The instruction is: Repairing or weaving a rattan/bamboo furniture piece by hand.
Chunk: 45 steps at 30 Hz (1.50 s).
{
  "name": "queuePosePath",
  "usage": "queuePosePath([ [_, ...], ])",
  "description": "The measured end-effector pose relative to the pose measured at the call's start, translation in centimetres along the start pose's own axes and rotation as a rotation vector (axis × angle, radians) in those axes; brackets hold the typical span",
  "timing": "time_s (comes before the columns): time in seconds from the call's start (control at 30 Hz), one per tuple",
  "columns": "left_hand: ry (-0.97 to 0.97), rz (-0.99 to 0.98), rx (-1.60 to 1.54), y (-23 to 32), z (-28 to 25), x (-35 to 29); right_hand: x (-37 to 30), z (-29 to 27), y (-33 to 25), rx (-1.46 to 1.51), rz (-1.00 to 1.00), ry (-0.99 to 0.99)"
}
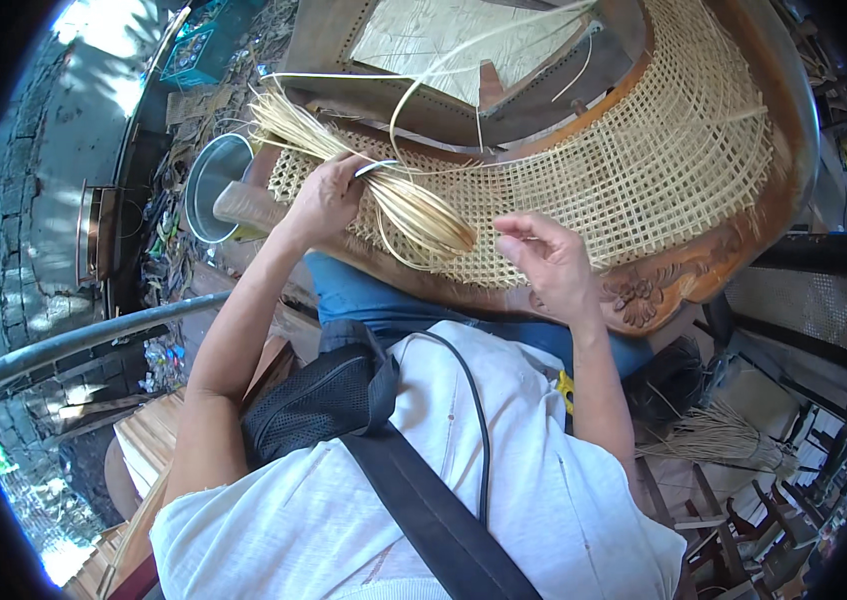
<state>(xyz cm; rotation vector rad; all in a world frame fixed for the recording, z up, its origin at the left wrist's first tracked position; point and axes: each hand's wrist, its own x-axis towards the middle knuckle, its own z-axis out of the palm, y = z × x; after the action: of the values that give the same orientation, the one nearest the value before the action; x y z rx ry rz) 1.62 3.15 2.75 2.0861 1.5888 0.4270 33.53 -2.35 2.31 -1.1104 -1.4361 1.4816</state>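
Note:
My left hand (328,200) is closed around a bundle of pale cane strands (413,205). Loose ends fan out at the upper left of the bundle, and its folded end points right. A thin whitish band shows around it beside my fingers. Just right of the folded end is my right hand (551,262), its fingers half curled and the thumb a little apart from them; no strand shows in it. Under both hands lies a carved wooden chair frame (633,300) with a woven cane panel (593,185), resting across my lap. Long single strands loop over the frame.
A clear plastic bucket (205,190) stands left of the frame. A metal pipe (103,340) runs across the left side. At the right are a dark mesh-backed chair (803,300) and another cane bundle (733,440) on the floor. A teal crate (193,55) sits at the far left.

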Motion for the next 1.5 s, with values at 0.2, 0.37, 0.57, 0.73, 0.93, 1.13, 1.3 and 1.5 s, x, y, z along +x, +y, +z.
queuePosePath([
  [0.2, 0.011, 0.109, -0.008, 0.1, -0.6, -1.6, 0.4, 4.1, -0.2, -0.056, 0.003, 0.016],
  [0.37, 0.008, 0.128, 0.001, -0.3, -0.2, -2.7, 1.7, 5.8, 0.9, -0.074, 0.013, -0.148],
  [0.57, -0.042, 0.196, 0.018, -0.5, 0.0, -3.0, 1.8, 5.7, 1.3, 0.057, -0.006, 0.083],
  [0.73, 0.021, 0.18, -0.019, -0.5, 1.0, -1.2, -8.0, -3.8, 0.2, 0.363, -0.056, 0.272],
  [0.93, -0.115, 0.184, -0.003, -2.0, 4.6, 2.2, -41.6, -36.9, -9.7, 0.771, -0.261, 0.921],
  [1.13, -0.073, 0.196, 0.047, -1.4, 5.6, 1.8, -64.0, -53.3, -12.7, 0.097, 0.135, 1.263],
  [1.3, -0.064, 0.124, 0.1, -0.8, 4.0, -0.6, -41.8, -40.2, -6.9, -1.781, 1.078, 1.062],
  [1.5, -0.028, 0.206, 0.069, -0.7, 2.8, -1.8, -10.9, -4.1, 0.2, -0.791, 0.016, 0.23],
])
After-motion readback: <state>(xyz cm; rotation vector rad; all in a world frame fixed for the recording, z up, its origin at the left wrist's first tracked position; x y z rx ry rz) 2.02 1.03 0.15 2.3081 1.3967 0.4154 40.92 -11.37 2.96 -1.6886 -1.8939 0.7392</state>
